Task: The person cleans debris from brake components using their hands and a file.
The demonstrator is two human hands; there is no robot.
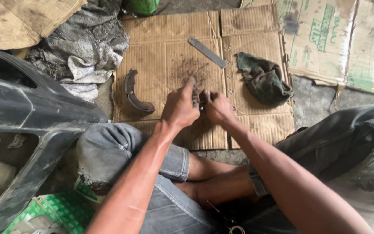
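Note:
My left hand (179, 106) and my right hand (216, 107) meet over a sheet of brown cardboard (165, 52) laid on the ground. Both close on a small dark part (198, 99) held between them; most of it is hidden by my fingers. A curved dark brake shoe (134, 93) lies on the cardboard to the left of my left hand. A flat metal file (207, 52) rests beyond my hands, next to a patch of dark dust (189, 68). A crumpled dark green rag (263, 79) lies to the right.
A large black plastic body panel (27, 117) fills the left side. Grey sacking (85, 47) is heaped at the back left. A printed carton (330, 39) lies flat at the back right. My folded legs in grey jeans (109, 151) take up the foreground.

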